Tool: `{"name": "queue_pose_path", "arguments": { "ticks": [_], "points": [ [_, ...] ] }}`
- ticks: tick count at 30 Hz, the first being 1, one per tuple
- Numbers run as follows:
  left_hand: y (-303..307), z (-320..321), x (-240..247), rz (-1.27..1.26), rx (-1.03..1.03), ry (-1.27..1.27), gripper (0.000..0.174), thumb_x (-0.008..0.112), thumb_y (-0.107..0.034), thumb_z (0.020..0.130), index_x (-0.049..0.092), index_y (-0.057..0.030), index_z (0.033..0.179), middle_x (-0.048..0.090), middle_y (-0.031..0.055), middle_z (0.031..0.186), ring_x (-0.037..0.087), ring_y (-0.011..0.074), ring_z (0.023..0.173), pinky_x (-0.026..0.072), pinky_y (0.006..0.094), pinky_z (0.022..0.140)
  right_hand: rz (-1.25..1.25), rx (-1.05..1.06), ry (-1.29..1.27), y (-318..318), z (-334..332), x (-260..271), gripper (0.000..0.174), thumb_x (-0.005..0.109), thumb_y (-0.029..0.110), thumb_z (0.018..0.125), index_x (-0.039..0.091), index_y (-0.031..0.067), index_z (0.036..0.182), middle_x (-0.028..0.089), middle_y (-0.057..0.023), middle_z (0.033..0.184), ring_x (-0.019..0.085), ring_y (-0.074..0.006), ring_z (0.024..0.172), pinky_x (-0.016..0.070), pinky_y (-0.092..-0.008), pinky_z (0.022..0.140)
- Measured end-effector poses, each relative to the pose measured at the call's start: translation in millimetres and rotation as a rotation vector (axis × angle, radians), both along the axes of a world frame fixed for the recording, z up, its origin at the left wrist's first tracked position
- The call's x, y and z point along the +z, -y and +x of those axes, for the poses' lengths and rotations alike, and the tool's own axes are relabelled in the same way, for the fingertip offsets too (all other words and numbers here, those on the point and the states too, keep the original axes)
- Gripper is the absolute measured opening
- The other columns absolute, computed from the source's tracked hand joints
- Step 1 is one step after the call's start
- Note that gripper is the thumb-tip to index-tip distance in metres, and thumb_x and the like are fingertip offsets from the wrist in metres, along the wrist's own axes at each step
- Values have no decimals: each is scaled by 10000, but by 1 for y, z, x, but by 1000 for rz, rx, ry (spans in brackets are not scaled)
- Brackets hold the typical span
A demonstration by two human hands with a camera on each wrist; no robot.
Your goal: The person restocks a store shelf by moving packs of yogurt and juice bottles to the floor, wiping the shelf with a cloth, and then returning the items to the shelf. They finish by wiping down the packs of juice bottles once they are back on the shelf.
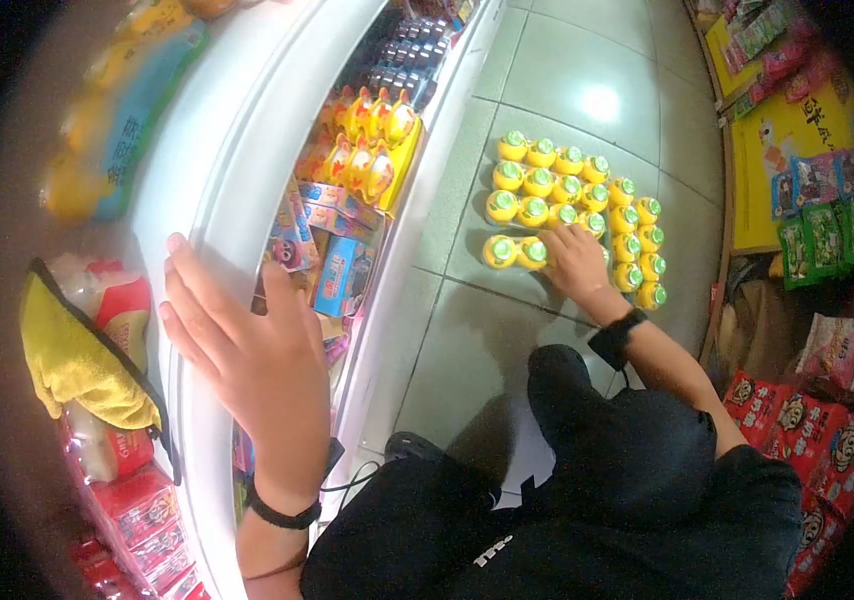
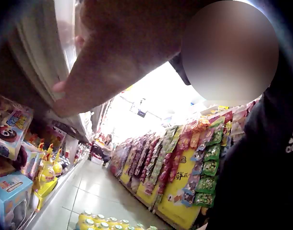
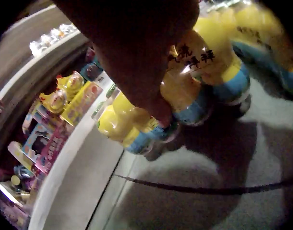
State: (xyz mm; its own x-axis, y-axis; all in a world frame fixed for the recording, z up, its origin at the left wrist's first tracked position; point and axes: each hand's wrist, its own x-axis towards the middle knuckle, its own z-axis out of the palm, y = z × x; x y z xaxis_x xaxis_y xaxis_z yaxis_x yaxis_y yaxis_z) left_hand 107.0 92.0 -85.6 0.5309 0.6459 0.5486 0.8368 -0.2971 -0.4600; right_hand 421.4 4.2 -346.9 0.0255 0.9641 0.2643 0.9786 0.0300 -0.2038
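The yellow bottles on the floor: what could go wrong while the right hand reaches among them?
1. The yellow bottles stand packed close on the tiled floor; the right hand reaching among them might knock one over, and neighbours could topple too.
2. The person crouches, the left hand flat on the smooth white shelf edge; if it slips, balance could be lost.

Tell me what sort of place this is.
Most likely a shop aisle, probably a supermarket. Long racks of snack packets line one side, boxed toys fill a white shelf on the other, and a batch of yellow bottles stands on the tiled floor by the right hand.
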Motion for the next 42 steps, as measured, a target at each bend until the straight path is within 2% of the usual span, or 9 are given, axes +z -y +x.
{"name": "queue_pose_path", "arguments": {
  "ticks": [9, 11, 16, 21, 27, 35, 39, 41, 42],
  "points": [
    [-4, -7, -9, -24, 20, 40, 273, 709, -217, 796, 590, -96, 1010, 318, 284, 1507, 359, 427, 1371, 332, 547, 1112, 40, -258, -608, -44, -18, 186, 555, 913, 266, 637, 653, 6, 1053, 697, -113, 975, 668, -247, 865, 515, -353, 837],
    [-8, -10, -12, 4, -7, 56, 201, 667, -211, 831, 582, -90, 968, 339, 288, 1498, 379, 415, 1366, 335, 534, 1115, 59, -112, -1167, -56, -24, 211, 587, 903, 265, 676, 637, -19, 1116, 708, -100, 1045, 673, -190, 935, 509, -335, 899],
    [-2, -14, 3, -97, -101, 144, 140, 592, -159, 913, 606, -109, 1043, 467, 276, 1428, 484, 393, 1320, 426, 473, 1059, 43, 43, -1348, -62, -36, 251, 634, 907, 203, 667, 615, 6, 1195, 680, -62, 1119, 649, -155, 994, 507, -320, 925],
    [19, -17, 12, -866, -692, 668, 659, 617, -387, 938, 411, 6, 1425, 307, 297, 1513, 314, 425, 1419, 273, 484, 1154, 419, 673, -1071, -51, -49, 254, 528, 863, 237, 711, 612, 80, 1148, 601, -118, 1142, 572, -250, 1100, 410, -452, 1065],
    [18, -1, 22, -2289, -458, 1724, 752, 496, -549, 985, 336, 11, 1461, 436, 205, 1438, 447, 284, 1337, 412, 409, 1075, 451, 821, -485, -26, -81, 287, 216, 774, 193, 785, 751, 215, 999, 640, -33, 1044, 618, -235, 1045, 353, -461, 1105],
    [22, 11, 7, -1803, -556, 1771, 707, 776, -190, 846, 368, -28, 1400, 586, 104, 1226, 600, 186, 1130, 518, 343, 946, 634, 640, -281, -40, -81, 251, 584, 762, 83, 735, 620, 202, 1289, 508, -118, 1366, 484, -318, 1285, 322, -469, 1140],
    [26, 12, 18, -1563, -554, 1676, 703, 772, -61, 813, 361, -29, 1382, 583, 88, 1213, 603, 184, 1123, 512, 336, 953, 397, 348, -462, -35, -57, 251, 833, 701, 50, 801, 292, 138, 1521, 427, -187, 1441, 450, -371, 1319, 342, -473, 1125],
    [23, 11, 20, -1466, -585, 1717, 700, 759, -37, 817, 350, -26, 1384, 573, 92, 1215, 596, 180, 1136, 515, 339, 953, -275, 275, -1635, -29, -51, 264, 873, 717, 144, 858, 187, 90, 1549, 394, -187, 1464, 471, -325, 1311, 356, -445, 1118],
    [21, 13, 18, -1435, -618, 1752, 691, 738, -31, 834, 326, -30, 1389, 553, 96, 1220, 598, 175, 1115, 523, 333, 934, -457, 306, -1693, -26, -48, 262, 948, 773, 261, 847, 170, 66, 1553, 400, -179, 1456, 493, -276, 1285, 384, -415, 1098]
  ]
}}
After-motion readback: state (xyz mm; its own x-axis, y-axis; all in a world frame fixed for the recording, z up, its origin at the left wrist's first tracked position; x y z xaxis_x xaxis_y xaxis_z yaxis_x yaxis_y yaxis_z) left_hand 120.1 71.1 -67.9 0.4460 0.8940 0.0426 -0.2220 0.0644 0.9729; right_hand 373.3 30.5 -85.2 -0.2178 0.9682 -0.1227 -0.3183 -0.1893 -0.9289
